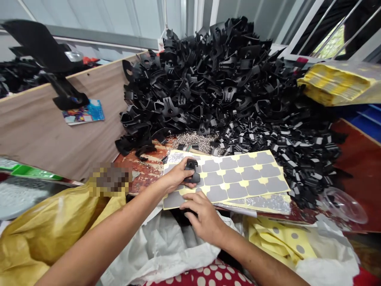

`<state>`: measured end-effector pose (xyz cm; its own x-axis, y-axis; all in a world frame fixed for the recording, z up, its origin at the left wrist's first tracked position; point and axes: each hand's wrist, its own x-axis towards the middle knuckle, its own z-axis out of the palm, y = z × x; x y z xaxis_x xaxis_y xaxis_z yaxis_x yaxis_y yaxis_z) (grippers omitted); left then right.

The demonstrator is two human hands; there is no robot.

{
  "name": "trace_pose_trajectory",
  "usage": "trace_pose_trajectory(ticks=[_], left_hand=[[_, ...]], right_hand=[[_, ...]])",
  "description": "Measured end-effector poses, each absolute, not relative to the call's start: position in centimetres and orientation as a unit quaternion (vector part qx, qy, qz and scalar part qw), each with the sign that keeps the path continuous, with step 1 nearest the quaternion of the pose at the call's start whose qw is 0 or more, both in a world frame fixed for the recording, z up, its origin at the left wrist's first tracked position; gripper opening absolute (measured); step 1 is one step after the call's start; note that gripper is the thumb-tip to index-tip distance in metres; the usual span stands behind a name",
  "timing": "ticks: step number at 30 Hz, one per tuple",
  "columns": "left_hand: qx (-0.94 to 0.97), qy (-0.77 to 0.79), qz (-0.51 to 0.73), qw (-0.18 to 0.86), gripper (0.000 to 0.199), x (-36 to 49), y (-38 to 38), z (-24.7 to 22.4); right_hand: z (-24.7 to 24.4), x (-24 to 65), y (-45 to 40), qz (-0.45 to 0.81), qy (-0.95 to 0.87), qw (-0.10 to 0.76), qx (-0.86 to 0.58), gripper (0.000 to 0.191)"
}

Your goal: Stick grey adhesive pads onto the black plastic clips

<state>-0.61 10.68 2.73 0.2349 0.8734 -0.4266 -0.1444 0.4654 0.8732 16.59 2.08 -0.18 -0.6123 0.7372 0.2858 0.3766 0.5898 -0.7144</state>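
My left hand (pixel 178 174) grips a small black plastic part (pixel 192 171) above the left portion of a yellow sheet (pixel 235 186). Rows of grey die-cut pads cover that sheet, which lies on top of another at the front edge of a worn red table (pixel 143 171). Just below and to the right of the part is my right hand (pixel 204 216), its fingers spread and slightly curled, with nothing visible in them. Its fingertips are over the sheet's lower edge.
Black plastic parts (pixel 202 83) are heaped behind the sheet, with small metal pieces (pixel 196 142) before them. Smaller black clips (pixel 262 139) spread right, near a clear plastic lid (pixel 345 204). A wooden board (pixel 98 87) borders the left; white sacks (pixel 166 246) hang in front.
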Motion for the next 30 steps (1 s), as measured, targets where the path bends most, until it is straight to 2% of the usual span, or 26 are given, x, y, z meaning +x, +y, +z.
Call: trace_pose_trajectory(ticks=[8,10,12,14,16,18,21,24,28,30], left_hand=[[0.36,0.468,0.358,0.723,0.047,-1.3,11.3,2.2],[0.359,0.463,0.355,0.729,0.047,-1.4,11.4,2.0],[0.358,0.458,0.352,0.734,0.048,-1.5,11.5,1.9],[0.358,0.453,0.354,0.736,0.049,-1.5,11.5,1.9],[0.36,0.448,0.363,0.733,0.05,-1.6,11.4,2.0],[0.362,0.444,0.376,0.728,0.049,-1.5,11.2,2.0],[0.363,0.444,0.385,0.723,0.046,-1.5,11.1,2.1],[0.36,0.447,0.383,0.724,0.046,-1.4,11.1,2.0],[0.352,0.452,0.379,0.727,0.049,-1.4,11.2,1.9],[0.35,0.453,0.38,0.726,0.048,-1.5,11.2,1.9]], right_hand=[[0.7,16.1,1.7,0.415,-0.772,0.276,-0.394,0.023],[2.3,16.2,0.8,0.509,-0.76,0.215,-0.342,0.024],[4.4,16.5,0.0,0.59,-0.763,0.144,-0.222,0.02],[6.3,16.9,-0.1,0.573,-0.787,0.155,-0.165,0.016],[6.9,17.3,0.8,0.469,-0.813,0.247,-0.242,0.016],[6.0,17.3,2.1,0.362,-0.82,0.298,-0.328,0.024],[3.5,16.7,3.2,0.298,-0.843,0.273,-0.356,0.027],[3.4,16.1,2.0,0.32,-0.859,0.237,-0.323,0.031],[7.5,17.3,-0.3,0.456,-0.859,0.147,-0.18,0.031],[9.1,18.7,-0.3,0.472,-0.84,0.171,-0.206,0.031]])
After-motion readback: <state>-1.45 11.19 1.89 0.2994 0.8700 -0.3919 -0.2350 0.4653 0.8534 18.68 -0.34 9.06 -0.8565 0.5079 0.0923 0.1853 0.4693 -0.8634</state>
